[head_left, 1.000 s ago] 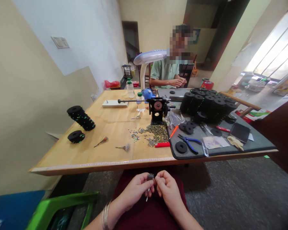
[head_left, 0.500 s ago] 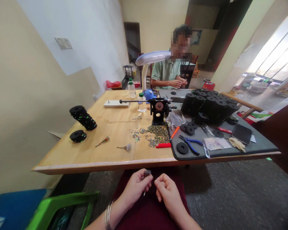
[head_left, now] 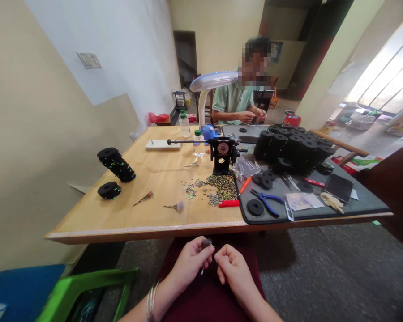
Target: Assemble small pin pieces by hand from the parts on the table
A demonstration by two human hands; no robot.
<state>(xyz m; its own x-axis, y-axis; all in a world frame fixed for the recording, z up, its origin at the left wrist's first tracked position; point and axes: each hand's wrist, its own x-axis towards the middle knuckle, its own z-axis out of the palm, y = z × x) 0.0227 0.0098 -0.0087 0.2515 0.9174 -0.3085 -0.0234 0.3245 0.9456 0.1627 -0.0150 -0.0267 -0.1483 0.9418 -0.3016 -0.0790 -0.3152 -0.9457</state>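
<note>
Head view: left hand (head_left: 195, 257) clamped on a dark tuft (head_left: 207, 242), over the lap (head_left: 204, 293), short of the surface (head_left: 97, 219); right hand (head_left: 233, 266) pinched, contents too fine to tell. Judgement: brace the tuft, leave its head exposed, pinch lightly. Versus half a second ago: right hand slightly nearer the left; co-worker's hands (head_left: 246, 117) farther apart
</note>
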